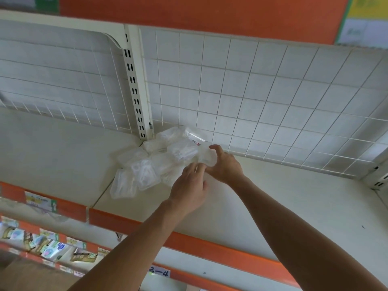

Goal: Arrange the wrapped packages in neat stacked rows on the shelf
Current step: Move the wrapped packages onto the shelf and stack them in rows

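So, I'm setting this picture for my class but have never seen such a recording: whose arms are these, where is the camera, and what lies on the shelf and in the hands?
There is no machine here: a person wears one wide-angle camera on the head, so you look along their own bare arms. The single picture shows a pale shop shelf with an orange front edge and a white wire grid behind it. In the back corner, by the upright post, lies a loose pile of clear wrapped packages, not yet in rows. The right hand grips one clear package at the pile's right side, thumb on top. The left hand reaches to the same package with curled fingers; whether it pinches it cannot be told.
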### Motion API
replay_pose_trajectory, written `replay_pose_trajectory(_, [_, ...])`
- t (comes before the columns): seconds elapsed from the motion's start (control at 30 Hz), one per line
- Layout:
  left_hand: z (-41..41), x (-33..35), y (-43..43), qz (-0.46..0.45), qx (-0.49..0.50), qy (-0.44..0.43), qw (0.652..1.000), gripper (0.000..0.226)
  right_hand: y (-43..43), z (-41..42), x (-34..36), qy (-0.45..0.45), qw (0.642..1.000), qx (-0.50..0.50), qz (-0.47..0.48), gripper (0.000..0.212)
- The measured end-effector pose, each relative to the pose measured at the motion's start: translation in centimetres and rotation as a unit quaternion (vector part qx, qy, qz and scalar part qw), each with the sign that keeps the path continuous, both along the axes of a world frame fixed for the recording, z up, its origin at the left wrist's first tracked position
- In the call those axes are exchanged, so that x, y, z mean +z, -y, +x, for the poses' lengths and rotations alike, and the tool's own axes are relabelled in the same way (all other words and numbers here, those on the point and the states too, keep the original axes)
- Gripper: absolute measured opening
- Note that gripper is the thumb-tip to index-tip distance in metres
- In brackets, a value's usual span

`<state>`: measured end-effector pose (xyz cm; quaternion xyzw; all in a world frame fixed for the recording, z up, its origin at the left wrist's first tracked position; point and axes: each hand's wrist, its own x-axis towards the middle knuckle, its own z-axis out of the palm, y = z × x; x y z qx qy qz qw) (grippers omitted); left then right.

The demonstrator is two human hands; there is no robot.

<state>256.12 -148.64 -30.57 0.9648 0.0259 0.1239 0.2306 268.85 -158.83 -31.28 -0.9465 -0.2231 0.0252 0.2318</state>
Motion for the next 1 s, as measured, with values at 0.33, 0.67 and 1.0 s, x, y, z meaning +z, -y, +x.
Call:
replay_pose_trajectory(0.33, [-0.1,0.3,-0.1,0.013,0.036,-0.002,0.999,0.034,0.6,1.3,0.2,-0.044,0.997,0.047,0.041,0.065])
replay_pose_trajectory(0.67, [-0.5,0.5,-0.6,0.026,0.048,0.001,0.999,0.036,-1.0,1.8,0.1,-0.025,0.998,-0.017,0.053,0.06])
replay_pose_trajectory(1.0, [-0.7,0.2,-0.7,0.023,0.054,-0.009,0.998,0.035,0.1,1.6,0.0,-0.006,1.0,-0.013,0.021,0.054])
